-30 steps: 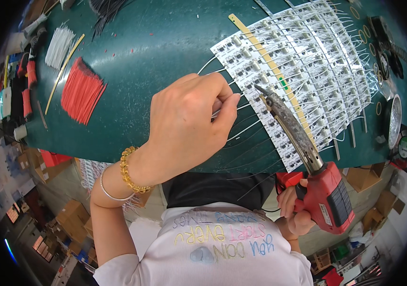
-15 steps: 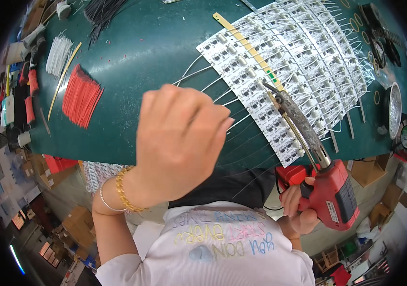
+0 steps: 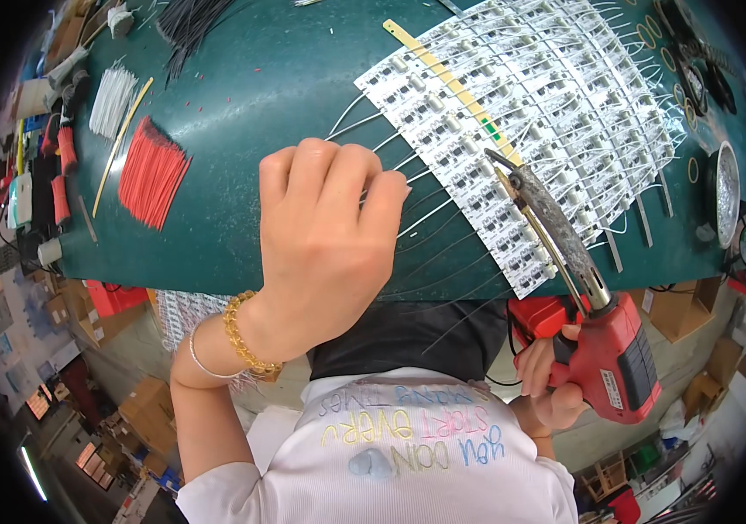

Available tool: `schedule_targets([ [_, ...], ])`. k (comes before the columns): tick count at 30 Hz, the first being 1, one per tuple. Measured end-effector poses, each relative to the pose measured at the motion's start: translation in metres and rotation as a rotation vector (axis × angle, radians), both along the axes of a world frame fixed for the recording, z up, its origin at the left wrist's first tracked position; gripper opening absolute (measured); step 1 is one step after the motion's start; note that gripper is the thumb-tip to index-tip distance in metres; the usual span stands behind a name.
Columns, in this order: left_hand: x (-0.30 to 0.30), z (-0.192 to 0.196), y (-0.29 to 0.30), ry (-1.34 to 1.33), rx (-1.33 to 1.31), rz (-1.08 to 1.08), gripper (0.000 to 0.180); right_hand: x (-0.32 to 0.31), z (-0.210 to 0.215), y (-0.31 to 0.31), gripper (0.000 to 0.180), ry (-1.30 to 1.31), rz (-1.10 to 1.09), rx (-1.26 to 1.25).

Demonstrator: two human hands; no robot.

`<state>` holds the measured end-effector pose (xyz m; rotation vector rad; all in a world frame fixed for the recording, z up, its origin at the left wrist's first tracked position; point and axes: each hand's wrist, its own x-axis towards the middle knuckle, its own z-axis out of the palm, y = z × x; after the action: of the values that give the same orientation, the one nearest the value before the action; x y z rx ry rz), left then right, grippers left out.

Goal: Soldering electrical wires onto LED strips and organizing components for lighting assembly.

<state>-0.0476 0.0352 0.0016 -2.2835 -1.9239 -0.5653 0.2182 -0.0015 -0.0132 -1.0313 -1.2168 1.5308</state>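
Observation:
My right hand (image 3: 558, 407) grips the handle of a red soldering gun (image 3: 615, 360). Its long metal barrel and brass feed tube reach over a sheet of white circuit boards (image 3: 416, 122), with the bent tip by the near end of a yellow strip (image 3: 444, 75) lying across the boards. Whether the tip touches a board is unclear. To the left of the sheet, my left hand (image 3: 325, 231) is closed, knuckles up, over white wires (image 3: 426, 219) that run out from the board edge. Whatever its fingertips pinch is hidden underneath.
On the green table (image 3: 224, 175), at the left, lie a bundle of red wires (image 3: 153, 175), white wires (image 3: 113, 102) and a thin yellow stick (image 3: 121, 144). Black wires (image 3: 194, 31) lie at the far side. A metal bowl (image 3: 724, 196) stands at the right edge, near several tan rings.
My left hand has shifted slightly to the left and away from me, its wrist turning so the knuckles point farther outward. The soldering gun stays almost where it was over the boards.

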Motion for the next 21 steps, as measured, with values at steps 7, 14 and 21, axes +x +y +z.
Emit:
schedule_targets([
  [7, 0.001, -0.002, 0.008, -0.121, -0.004, 0.013, 0.012, 0.0, 0.0, 0.002, 0.078, 0.008, 0.025, 0.009],
  [14, -0.004, 0.017, 0.023, -0.532, -0.431, 0.18, 0.021, 0.0, -0.002, 0.001, 0.079, -0.02, 0.058, 0.013],
  [21, -0.01, 0.017, 0.027, -0.626, -0.546, 0.196, 0.019, 0.008, -0.009, -0.002, 0.079, -0.071, 0.121, 0.071],
])
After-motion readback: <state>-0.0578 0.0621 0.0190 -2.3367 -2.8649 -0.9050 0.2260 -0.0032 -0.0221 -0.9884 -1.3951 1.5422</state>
